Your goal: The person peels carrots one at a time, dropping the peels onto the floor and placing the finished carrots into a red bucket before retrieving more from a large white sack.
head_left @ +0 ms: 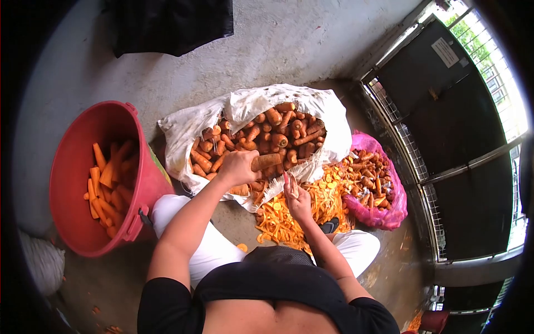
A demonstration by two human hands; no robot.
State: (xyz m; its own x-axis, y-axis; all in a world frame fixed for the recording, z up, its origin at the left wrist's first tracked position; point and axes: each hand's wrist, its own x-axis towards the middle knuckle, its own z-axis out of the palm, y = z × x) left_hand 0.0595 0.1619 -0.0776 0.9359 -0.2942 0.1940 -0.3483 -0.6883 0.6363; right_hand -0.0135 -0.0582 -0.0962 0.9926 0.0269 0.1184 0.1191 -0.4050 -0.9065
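My left hand is closed around the end of an unpeeled carrot, which points right over the opening of a white sack full of unpeeled carrots. Just right of it and lower, my right hand grips a small tool with a red part, possibly a peeler; its tip is near the carrot but apart from it. Orange peelings lie heaped beneath and around my right hand. On the left, a red bucket holds peeled carrots.
A pink bag with carrot pieces and scraps stands right of the peelings. Dark panels and a metal grille line the right side. Black plastic hangs on the wall, and a whitish sack sits at lower left.
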